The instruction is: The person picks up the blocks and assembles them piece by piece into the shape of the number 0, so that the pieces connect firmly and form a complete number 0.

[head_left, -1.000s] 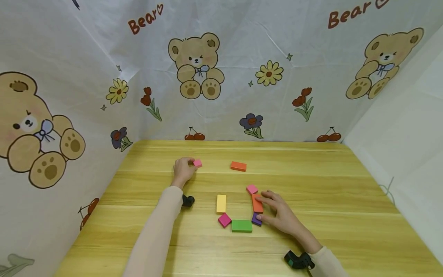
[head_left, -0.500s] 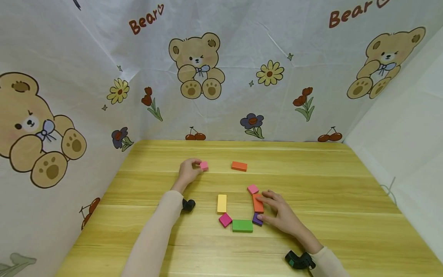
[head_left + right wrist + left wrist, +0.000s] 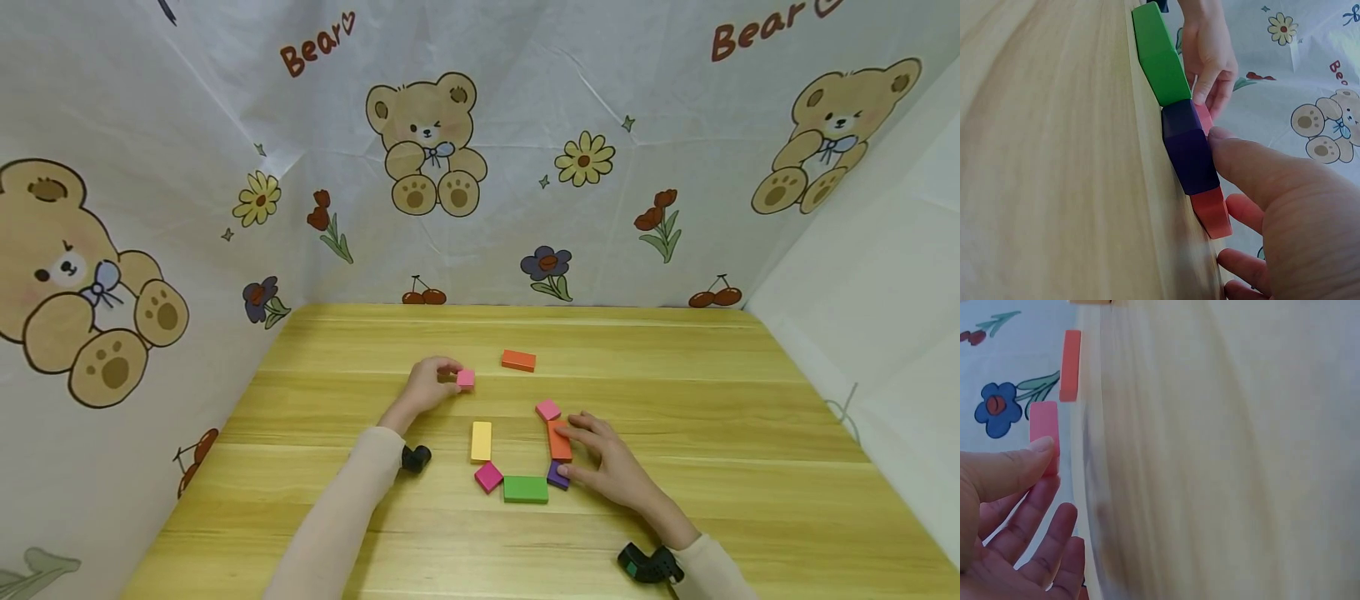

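Observation:
My left hand (image 3: 427, 388) pinches a pink block (image 3: 466, 380) between thumb and fingers, left of the other blocks. In the left wrist view the thumb presses on this pink block (image 3: 1044, 419). My right hand (image 3: 617, 468) rests at the right side of a block outline, its thumb against a purple block (image 3: 555, 478) and a finger touching an orange block (image 3: 558, 447). In the right wrist view the thumb tip lies by the purple block (image 3: 1189, 153). A second pink block (image 3: 548, 409) sits at the far end of the orange one.
A green block (image 3: 525, 489) forms the near side of the outline, with a magenta block (image 3: 489, 477) at its left corner and a yellow block (image 3: 482, 442) beyond. Farther back lies another orange block (image 3: 518, 361). A printed bear cloth (image 3: 495, 250) hangs behind the wooden table (image 3: 712, 400).
My left hand has carried the pink block to the right and nearer, toward the yellow block. The right hand and the blocks beside it have stayed put.

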Tool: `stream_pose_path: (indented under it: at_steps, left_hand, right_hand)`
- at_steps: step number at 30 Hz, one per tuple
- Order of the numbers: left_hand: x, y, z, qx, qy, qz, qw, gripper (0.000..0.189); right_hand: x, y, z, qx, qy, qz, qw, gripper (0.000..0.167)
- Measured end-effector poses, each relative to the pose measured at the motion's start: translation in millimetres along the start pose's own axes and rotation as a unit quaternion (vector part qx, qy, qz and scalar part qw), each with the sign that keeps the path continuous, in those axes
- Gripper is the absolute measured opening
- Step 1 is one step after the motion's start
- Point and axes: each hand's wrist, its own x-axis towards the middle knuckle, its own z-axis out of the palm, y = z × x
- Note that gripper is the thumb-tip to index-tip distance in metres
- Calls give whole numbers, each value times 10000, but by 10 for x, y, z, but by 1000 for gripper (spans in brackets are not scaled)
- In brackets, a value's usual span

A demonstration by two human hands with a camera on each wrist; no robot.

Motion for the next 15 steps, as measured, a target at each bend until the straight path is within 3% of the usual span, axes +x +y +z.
stream_pose_path:
  at_steps: [7,15]
  left_hand:
    - [-105,96,68,73,-504,135,9986,30]
    - [-157,141,139,234,-905,533,9942,29]
  right_hand:
    - [0,4,2,13,4,-21,10000,58]
    - [-3,6,2,-12,9,-28,10000,57]
